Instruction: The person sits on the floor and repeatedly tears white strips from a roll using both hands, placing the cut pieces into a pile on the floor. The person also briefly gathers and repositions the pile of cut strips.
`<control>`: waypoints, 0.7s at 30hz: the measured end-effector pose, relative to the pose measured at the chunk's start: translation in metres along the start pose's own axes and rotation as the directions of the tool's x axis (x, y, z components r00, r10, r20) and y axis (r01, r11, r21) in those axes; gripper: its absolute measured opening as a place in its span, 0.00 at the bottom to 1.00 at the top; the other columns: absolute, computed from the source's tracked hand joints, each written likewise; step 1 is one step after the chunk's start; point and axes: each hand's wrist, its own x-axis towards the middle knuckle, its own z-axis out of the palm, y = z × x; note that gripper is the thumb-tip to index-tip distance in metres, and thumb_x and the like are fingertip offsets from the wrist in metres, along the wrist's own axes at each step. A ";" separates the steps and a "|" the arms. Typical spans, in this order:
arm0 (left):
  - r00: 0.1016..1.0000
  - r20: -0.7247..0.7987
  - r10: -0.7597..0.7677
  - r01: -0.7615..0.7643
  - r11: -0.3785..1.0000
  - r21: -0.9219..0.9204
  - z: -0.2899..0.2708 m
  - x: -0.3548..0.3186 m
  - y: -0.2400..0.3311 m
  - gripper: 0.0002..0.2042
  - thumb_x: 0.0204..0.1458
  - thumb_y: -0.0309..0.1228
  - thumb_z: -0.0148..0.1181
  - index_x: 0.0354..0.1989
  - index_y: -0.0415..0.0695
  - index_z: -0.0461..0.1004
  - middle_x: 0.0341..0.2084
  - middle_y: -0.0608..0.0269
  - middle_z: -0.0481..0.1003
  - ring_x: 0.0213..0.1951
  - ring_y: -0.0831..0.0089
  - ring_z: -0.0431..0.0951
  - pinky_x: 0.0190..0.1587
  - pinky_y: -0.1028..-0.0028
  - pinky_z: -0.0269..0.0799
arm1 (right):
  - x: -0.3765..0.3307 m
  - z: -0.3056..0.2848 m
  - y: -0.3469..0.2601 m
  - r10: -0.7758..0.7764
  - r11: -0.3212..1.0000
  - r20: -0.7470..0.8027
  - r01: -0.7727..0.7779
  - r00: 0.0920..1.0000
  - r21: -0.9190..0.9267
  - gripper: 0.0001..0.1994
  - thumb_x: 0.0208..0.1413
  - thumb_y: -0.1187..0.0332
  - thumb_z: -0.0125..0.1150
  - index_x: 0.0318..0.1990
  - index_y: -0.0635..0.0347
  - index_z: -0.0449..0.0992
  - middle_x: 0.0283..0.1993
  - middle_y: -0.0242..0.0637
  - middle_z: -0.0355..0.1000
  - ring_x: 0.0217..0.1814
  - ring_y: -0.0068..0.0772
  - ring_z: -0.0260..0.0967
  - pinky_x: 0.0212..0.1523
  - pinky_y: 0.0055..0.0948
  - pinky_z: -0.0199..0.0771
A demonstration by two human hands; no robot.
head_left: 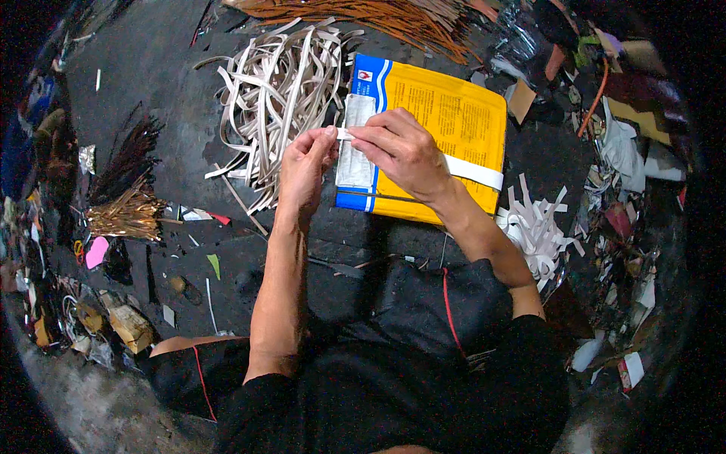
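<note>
A white flat strip (475, 172) lies across the yellow and blue panel (446, 106) and passes under my right hand (404, 147). Its end shows between my two hands, pinched by the fingertips of both. My left hand (304, 163) is closed on that end just off the panel's left edge. A whitish rectangular piece (354, 165) rests on the blue part, partly beneath my right fingers. Left of the panel is a loose tangled heap of long off-white strips (280, 91). A smaller bunch of white strips (538, 231) lies by my right forearm.
Brown strips (378, 19) are spread along the far side. At the left lies a bundle of dark and copper-coloured strands (125, 208) near a pink scrap (97, 252). Mixed scraps (620, 212) litter the right side, among them an orange cord (595, 98).
</note>
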 end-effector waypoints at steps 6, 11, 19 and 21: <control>1.000 0.000 -0.010 0.010 0.999 -0.032 -0.010 0.010 -0.010 0.11 0.55 0.35 0.60 0.36 0.39 0.74 0.24 0.70 0.72 0.25 0.85 0.67 0.28 0.84 0.60 | -0.001 0.003 0.001 0.047 0.997 -0.005 -0.047 0.999 0.062 0.09 0.47 0.72 0.67 0.37 0.59 0.80 0.32 0.34 0.71 0.34 0.34 0.69 0.36 0.30 0.72; 0.994 -0.089 -0.064 0.062 0.998 -0.024 -0.014 0.012 -0.011 0.09 0.55 0.34 0.60 0.35 0.40 0.74 0.24 0.70 0.72 0.24 0.85 0.65 0.27 0.84 0.59 | -0.003 0.004 0.002 0.088 0.991 0.002 -0.088 0.996 0.098 0.09 0.47 0.72 0.67 0.38 0.59 0.80 0.32 0.34 0.71 0.34 0.34 0.69 0.35 0.30 0.71; 0.992 -0.111 -0.065 0.050 0.990 -0.131 -0.057 0.036 -0.043 0.09 0.55 0.33 0.59 0.35 0.39 0.73 0.25 0.69 0.72 0.26 0.83 0.68 0.31 0.84 0.63 | -0.002 0.002 0.003 0.090 0.989 0.019 -0.092 0.996 0.113 0.09 0.47 0.73 0.67 0.37 0.60 0.80 0.32 0.35 0.71 0.35 0.33 0.69 0.35 0.29 0.71; 0.992 -0.108 -0.060 0.029 0.963 -0.267 -0.065 0.041 -0.052 0.10 0.56 0.33 0.59 0.37 0.38 0.73 0.25 0.68 0.72 0.27 0.82 0.69 0.31 0.83 0.65 | 0.000 0.004 0.001 0.070 0.989 0.012 -0.071 0.997 0.128 0.09 0.47 0.73 0.66 0.37 0.60 0.80 0.32 0.35 0.71 0.35 0.33 0.69 0.35 0.29 0.71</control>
